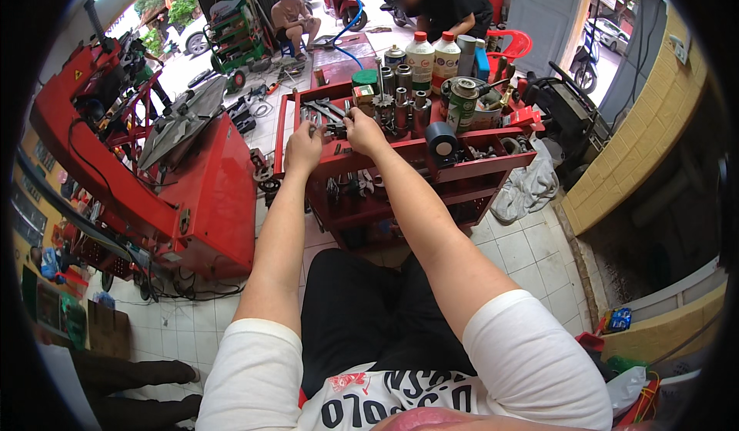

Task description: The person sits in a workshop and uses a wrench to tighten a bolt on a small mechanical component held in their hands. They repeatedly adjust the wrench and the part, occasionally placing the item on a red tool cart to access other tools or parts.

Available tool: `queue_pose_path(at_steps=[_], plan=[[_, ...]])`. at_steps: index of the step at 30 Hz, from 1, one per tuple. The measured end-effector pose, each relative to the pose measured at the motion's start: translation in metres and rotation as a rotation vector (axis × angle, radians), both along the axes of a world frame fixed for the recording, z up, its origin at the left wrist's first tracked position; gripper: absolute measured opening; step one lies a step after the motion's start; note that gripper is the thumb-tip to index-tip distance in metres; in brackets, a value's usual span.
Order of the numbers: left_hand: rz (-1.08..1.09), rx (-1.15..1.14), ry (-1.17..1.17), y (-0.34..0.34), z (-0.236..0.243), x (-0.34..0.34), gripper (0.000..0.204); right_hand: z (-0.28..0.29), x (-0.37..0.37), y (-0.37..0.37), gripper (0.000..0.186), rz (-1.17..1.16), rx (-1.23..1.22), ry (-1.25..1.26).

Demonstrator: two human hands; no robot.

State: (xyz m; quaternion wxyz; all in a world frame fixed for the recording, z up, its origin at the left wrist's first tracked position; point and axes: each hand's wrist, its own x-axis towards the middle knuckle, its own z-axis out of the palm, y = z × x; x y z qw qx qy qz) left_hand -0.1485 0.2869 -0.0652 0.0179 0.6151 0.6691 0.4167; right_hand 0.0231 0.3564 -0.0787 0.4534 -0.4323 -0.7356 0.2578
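Note:
Both my arms reach forward into the top tray of a red tool cart [385, 156]. My left hand [305, 151] is closed at the tray's left part, its fingertips around something small that I cannot make out. Just right of it, my right hand [365, 134] is closed too, thumb and fingers pinched near a short metal piece. Silvery wrenches [329, 108] lie in the tray beyond my fingers. Several upright metal sockets [402, 111] stand right of my right hand. A dark tape roll [441, 140] rests at the cart's front edge.
White bottles with red caps [419, 61], a green can [462, 106] and a blue container [482, 61] crowd the cart's back right. A red machine [208, 200] stands left. One person [295, 21] sits ahead; another [446, 4] bends behind the cart. Grey cloth [527, 185] lies right.

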Motion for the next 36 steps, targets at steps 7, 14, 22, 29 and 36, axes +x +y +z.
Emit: queue_pose_path(at_steps=[7,14,22,29,36], plan=[[-0.047,0.029,-0.093,0.006,-0.005,-0.005,0.034,-0.009,0.003,0.015,0.021,0.136,-0.031,0.088],[-0.168,0.088,-0.424,0.022,-0.018,-0.024,0.034,-0.01,-0.001,0.019,0.023,0.265,-0.147,0.174],[-0.137,0.081,-0.515,0.034,-0.024,-0.027,0.041,-0.012,0.006,0.021,0.033,0.272,-0.129,0.131],[-0.085,0.144,-0.604,0.048,-0.027,-0.046,0.046,-0.008,0.007,0.024,0.037,0.197,-0.02,0.097],[-0.043,0.109,-0.548,0.037,-0.026,-0.039,0.042,0.007,0.0,-0.005,0.038,0.139,-0.107,-0.267]])
